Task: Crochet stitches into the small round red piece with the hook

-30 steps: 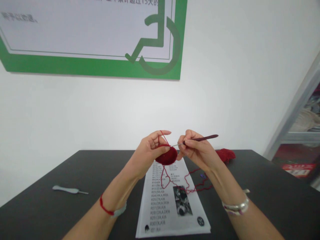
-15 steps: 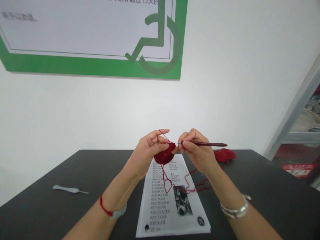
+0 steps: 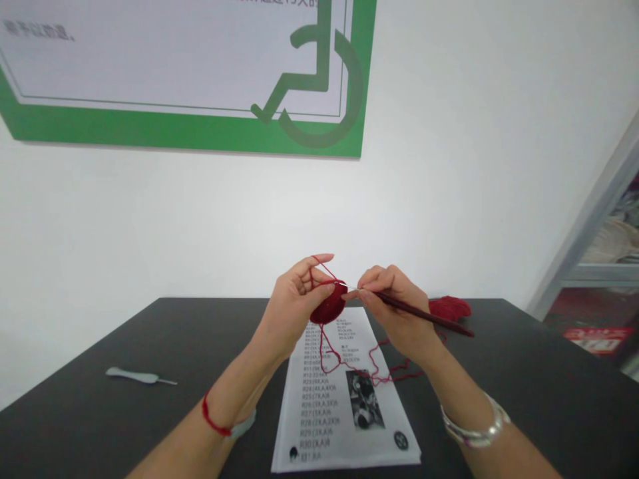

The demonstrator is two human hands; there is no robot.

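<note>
My left hand pinches a small rounded piece of red crochet work at its upper edge. A strand of red yarn runs over the raised index finger down to the work. In my right hand is a crochet hook with a dark red handle, its end slanting down to the right. The hook's thin metal shaft points left and meets the top edge of the work; its very tip is too small to make out. Loose yarn dangles beneath the piece and trails right across the paper.
Printed sheets with row notes lie on the black table. A grey-handled hook rests at the left. Behind my right hand sits a red yarn ball. A green-bordered sign hangs on the wall; shelving stands at the right.
The hook's handle has swung from tilting up to slanting down at its right end. Both hands, with the crochet work, have shifted slightly. The dangling yarn loop has moved.
</note>
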